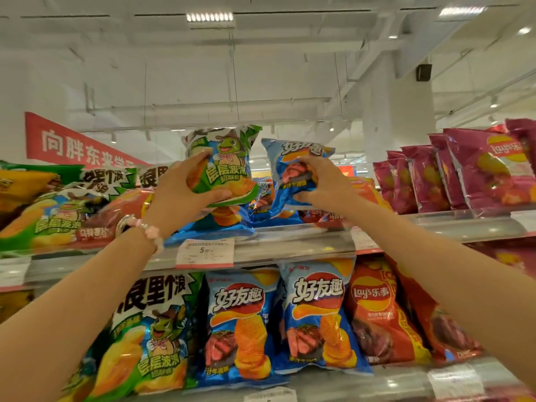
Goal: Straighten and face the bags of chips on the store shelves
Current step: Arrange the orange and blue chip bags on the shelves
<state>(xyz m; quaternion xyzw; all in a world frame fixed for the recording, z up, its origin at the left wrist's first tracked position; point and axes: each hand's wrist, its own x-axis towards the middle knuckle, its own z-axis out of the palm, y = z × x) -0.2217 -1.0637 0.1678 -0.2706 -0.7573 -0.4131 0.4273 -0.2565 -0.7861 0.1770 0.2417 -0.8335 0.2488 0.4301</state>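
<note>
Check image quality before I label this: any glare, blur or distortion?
Head view: wide-angle bend curves the shelf edge; glare on its clear rail washes out the price tag; ceiling light blown out; green bag and blue bag stay readable.

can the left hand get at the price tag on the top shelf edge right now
Probably not yet: the left hand grips a green chip bag held up above the top shelf. The price tag hangs uncovered just below that wrist, so once the bag is put down the way looks free.

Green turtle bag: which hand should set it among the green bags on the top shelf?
Left. The left hand already grips the green turtle bag, and the matching green bags lie on its side. The right hand grips the blue steak-flavour bag.
</note>
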